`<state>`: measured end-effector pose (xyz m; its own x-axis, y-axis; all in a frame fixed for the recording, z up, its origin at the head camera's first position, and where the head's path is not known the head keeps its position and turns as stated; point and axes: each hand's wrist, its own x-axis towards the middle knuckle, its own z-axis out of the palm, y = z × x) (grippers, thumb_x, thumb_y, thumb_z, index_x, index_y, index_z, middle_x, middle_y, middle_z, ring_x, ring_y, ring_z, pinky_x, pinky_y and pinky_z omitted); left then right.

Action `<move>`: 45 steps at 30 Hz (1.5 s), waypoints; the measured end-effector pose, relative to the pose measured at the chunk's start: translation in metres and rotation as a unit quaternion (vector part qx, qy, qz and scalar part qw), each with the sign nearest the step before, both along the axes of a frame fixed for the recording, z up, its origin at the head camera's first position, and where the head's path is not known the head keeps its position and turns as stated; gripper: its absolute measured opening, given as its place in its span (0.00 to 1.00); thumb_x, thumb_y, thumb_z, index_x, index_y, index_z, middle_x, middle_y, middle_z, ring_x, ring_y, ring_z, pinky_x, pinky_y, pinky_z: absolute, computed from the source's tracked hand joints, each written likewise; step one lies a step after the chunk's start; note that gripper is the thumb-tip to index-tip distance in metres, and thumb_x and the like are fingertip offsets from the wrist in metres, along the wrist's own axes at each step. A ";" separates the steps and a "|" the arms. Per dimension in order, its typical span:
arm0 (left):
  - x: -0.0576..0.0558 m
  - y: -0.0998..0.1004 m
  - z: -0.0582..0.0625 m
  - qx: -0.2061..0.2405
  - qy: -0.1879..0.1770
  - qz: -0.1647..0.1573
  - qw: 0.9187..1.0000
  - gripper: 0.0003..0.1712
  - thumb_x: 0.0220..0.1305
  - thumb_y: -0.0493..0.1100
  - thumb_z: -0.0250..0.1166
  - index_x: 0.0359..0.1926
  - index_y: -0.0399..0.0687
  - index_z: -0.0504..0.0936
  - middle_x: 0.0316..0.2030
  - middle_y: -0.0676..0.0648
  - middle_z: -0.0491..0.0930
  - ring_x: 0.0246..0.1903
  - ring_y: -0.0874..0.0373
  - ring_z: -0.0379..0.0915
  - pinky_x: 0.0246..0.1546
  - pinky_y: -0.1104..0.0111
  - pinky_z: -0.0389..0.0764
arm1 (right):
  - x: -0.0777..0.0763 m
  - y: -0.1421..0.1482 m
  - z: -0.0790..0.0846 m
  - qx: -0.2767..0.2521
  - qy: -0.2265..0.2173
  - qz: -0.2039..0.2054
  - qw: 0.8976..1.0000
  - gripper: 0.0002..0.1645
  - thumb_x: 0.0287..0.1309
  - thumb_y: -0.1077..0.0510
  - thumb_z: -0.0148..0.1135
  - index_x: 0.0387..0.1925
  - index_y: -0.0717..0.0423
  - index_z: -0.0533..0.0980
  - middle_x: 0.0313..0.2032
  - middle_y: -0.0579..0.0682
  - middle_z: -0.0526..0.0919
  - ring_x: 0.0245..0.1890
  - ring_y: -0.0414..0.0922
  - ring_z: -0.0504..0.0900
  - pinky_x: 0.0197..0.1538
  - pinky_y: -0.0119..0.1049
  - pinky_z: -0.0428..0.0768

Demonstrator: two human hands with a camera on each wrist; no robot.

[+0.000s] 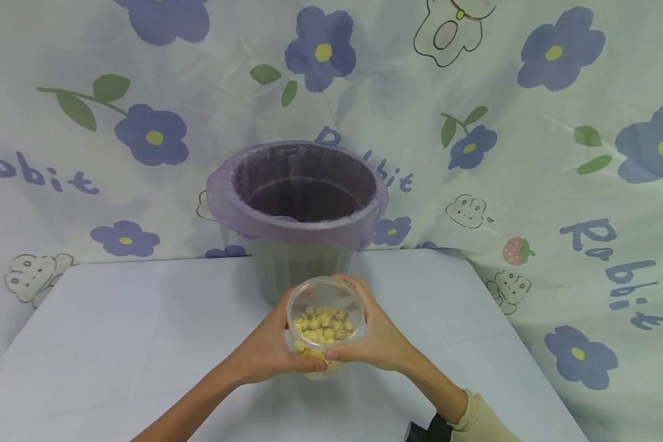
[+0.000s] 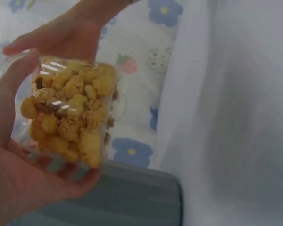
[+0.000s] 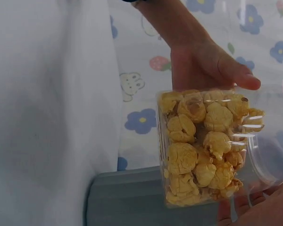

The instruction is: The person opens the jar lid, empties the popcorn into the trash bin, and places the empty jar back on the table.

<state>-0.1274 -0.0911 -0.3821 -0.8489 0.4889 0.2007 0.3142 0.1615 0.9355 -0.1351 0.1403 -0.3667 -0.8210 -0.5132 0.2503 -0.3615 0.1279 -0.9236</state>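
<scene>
A clear plastic jar (image 1: pixel 297 293) with a round rim is held between both hands in front of the bin. Yellow popcorn (image 1: pixel 323 325) fills its lower part; through the side wall, both wrist views show the pieces pressed close together. My left hand (image 1: pixel 273 347) grips the jar's left side, its thumb lying across the near face. From the right, my right hand (image 1: pixel 381 337) holds the opposite side, thumb also at the front. The jar is upright or slightly tilted, its round top facing the head camera. Fingers behind the jar are partly hidden.
A grey bin (image 1: pixel 304 264) stands just beyond the jar, lined with a purple plastic bag (image 1: pixel 293 232) folded over its rim. White cloth (image 1: pixel 143 344) covers the table. Behind hangs a flower-and-rabbit print curtain (image 1: pixel 392 92). A black object (image 1: pixel 428 430) sits near the right sleeve.
</scene>
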 end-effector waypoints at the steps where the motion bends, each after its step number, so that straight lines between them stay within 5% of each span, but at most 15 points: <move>1: 0.000 0.000 0.000 -0.001 0.000 -0.002 1.000 0.62 0.42 0.47 0.83 0.73 0.49 0.55 0.61 0.44 0.70 0.56 0.47 0.68 0.53 0.47 0.70 | 0.000 0.001 0.000 0.000 -0.002 0.002 1.000 0.68 0.39 0.37 0.82 0.76 0.46 0.52 0.70 0.52 0.60 0.65 0.59 0.63 0.61 0.60 0.65; 8: 0.002 0.005 0.000 -0.004 -0.005 0.045 0.999 0.63 0.42 0.51 0.84 0.74 0.56 0.54 0.62 0.46 0.69 0.57 0.50 0.68 0.54 0.48 0.70 | 0.003 0.000 -0.005 0.017 0.025 -0.046 0.998 0.72 0.38 0.35 0.81 0.77 0.50 0.49 0.72 0.49 0.60 0.69 0.55 0.61 0.64 0.64 0.58; 15: 0.004 0.011 -0.003 0.008 0.009 0.074 0.997 0.61 0.47 0.50 0.82 0.75 0.52 0.54 0.65 0.43 0.65 0.59 0.48 0.66 0.55 0.46 0.69 | 0.007 -0.009 -0.001 0.029 0.002 -0.090 0.996 0.67 0.40 0.48 0.84 0.75 0.51 0.52 0.68 0.51 0.67 0.65 0.55 0.66 0.63 0.62 0.63; 26: 0.004 0.002 0.004 -0.011 -0.021 -0.014 1.000 0.62 0.43 0.49 0.83 0.73 0.49 0.54 0.61 0.45 0.68 0.58 0.48 0.66 0.56 0.47 0.69 | -0.009 0.015 0.002 0.003 -0.012 0.081 0.997 0.64 0.46 0.39 0.79 0.76 0.50 0.52 0.69 0.53 0.64 0.66 0.56 0.64 0.64 0.62 0.62; 32: 0.004 0.007 0.003 -0.013 -0.006 0.037 0.999 0.63 0.44 0.51 0.83 0.75 0.54 0.53 0.63 0.45 0.68 0.57 0.49 0.67 0.54 0.48 0.70 | -0.002 0.008 0.001 0.022 0.040 -0.012 0.999 0.71 0.40 0.31 0.78 0.77 0.51 0.50 0.72 0.48 0.61 0.70 0.55 0.60 0.64 0.70 0.54; 38: 0.004 0.013 0.001 -0.006 0.007 0.087 0.996 0.61 0.47 0.52 0.81 0.76 0.53 0.52 0.66 0.43 0.64 0.59 0.49 0.66 0.53 0.48 0.70 | 0.008 -0.009 0.001 0.012 0.027 -0.104 0.994 0.68 0.39 0.47 0.84 0.76 0.51 0.52 0.68 0.54 0.65 0.63 0.56 0.67 0.60 0.63 0.65; 41: 0.005 0.014 0.001 -0.004 0.007 0.083 0.997 0.61 0.48 0.51 0.81 0.76 0.53 0.52 0.66 0.43 0.64 0.58 0.49 0.66 0.54 0.49 0.70 | 0.006 -0.010 0.001 0.009 0.013 -0.106 0.994 0.66 0.40 0.48 0.83 0.75 0.51 0.53 0.67 0.52 0.67 0.61 0.53 0.68 0.59 0.59 0.68; 45: 0.005 0.009 0.003 -0.009 -0.001 0.061 0.998 0.62 0.44 0.51 0.82 0.74 0.51 0.54 0.62 0.45 0.67 0.56 0.49 0.67 0.52 0.50 0.72 | 0.000 -0.003 0.000 -0.006 0.003 -0.041 0.999 0.63 0.44 0.46 0.82 0.74 0.50 0.54 0.67 0.52 0.67 0.63 0.54 0.67 0.60 0.58 0.67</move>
